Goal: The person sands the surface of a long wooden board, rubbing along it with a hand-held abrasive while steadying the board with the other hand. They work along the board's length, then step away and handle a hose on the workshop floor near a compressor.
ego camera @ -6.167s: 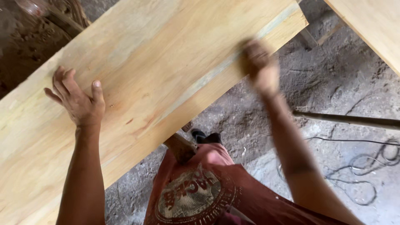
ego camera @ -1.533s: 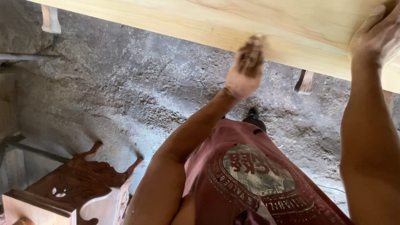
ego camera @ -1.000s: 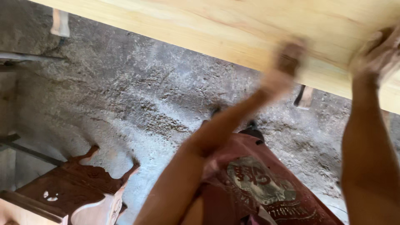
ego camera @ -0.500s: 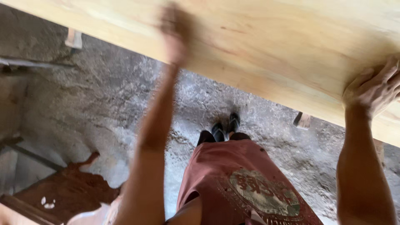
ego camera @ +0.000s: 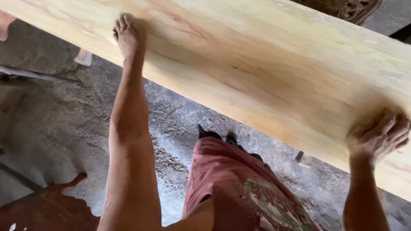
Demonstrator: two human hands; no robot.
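Observation:
A wide, pale, bare wooden plank (ego camera: 265, 64) runs across the view from upper left to lower right at about waist height. My left hand (ego camera: 126, 36) lies palm down on its top face near the far left, fingers stretched forward and close together, with nothing seen in it. My right hand (ego camera: 379, 134) rests on the plank at the right, a little in from the near edge. Its fingers are curled, and what is under them is hidden.
Below the plank is a rough, dusty concrete floor (ego camera: 180, 115). A dark red-brown carved wooden piece (ego camera: 43, 209) lies at the bottom left. Wooden support legs (ego camera: 305, 159) show under the plank. Dark carved wood (ego camera: 342, 8) sits beyond its far edge. My red shorts (ego camera: 239, 179) and dark shoes (ego camera: 214, 134) are below.
My left hand has swept from the plank's near edge at centre-right up and left across its top face. My right hand has stayed at the right end.

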